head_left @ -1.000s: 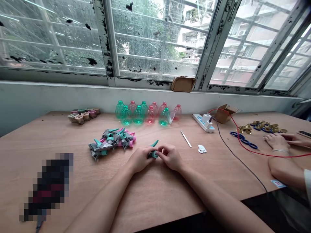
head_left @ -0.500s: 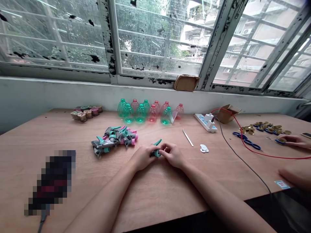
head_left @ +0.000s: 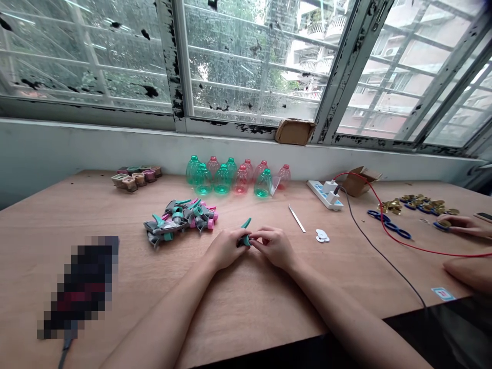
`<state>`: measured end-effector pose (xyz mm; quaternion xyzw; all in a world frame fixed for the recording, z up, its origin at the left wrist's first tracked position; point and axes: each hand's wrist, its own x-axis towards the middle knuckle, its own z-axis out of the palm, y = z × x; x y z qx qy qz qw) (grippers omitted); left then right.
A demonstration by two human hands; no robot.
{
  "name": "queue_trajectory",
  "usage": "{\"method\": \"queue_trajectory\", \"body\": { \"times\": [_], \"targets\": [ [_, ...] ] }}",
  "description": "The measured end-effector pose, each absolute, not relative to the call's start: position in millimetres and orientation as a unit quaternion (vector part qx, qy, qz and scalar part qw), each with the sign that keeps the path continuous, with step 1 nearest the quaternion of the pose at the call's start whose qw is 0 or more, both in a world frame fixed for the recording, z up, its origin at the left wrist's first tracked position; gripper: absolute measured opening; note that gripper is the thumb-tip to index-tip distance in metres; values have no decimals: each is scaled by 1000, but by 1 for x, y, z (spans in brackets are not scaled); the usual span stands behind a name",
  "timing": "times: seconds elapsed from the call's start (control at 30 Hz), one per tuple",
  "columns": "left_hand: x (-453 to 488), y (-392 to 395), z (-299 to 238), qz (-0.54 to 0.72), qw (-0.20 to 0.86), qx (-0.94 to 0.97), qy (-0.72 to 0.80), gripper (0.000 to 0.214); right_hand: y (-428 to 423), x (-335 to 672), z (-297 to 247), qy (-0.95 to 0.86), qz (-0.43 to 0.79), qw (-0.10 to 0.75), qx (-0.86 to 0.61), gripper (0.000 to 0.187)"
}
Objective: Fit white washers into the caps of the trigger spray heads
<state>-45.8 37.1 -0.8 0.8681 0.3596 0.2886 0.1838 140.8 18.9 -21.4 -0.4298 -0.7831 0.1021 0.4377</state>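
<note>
My left hand (head_left: 226, 248) is closed around a teal-and-grey spray trigger head (head_left: 246, 240), just above the table. Its teal lever sticks up past my fingers, and much of the grey body is hidden in the hand. From the other side my right hand (head_left: 274, 248) pinches at the teal collar; its fingertips are partly hidden. Left of my hands lies a pile of grey spray trigger heads (head_left: 180, 220) with teal and pink parts. Behind stand several green bottles (head_left: 222, 180) and pink bottles (head_left: 241, 180), clear and without tops.
Tweezers (head_left: 297, 219), a small white piece (head_left: 322, 236) and a power strip (head_left: 325, 195) lie on the right, with a red cable (head_left: 407, 247) beyond. A co-worker's hand (head_left: 459, 223) is near blue-handled scissors (head_left: 389, 224) and gold discs (head_left: 434, 205). Small tubs (head_left: 138, 178) sit back left.
The spray trigger head has turned slightly and shifted a little left in my left hand. My right fingers have moved to the collar's right edge.
</note>
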Motion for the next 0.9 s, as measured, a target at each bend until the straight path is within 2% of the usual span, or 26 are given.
{"method": "queue_trajectory", "body": {
  "times": [0.3, 0.9],
  "targets": [
    [-45, 39, -4, 287, 179, 873, 350, 31, 20, 139, -22, -750, 173, 450, -453, 14],
    [-45, 38, -5, 310, 212, 853, 362, 34, 19, 141, -19, -729, 237, 475, -432, 18]
  ]
}}
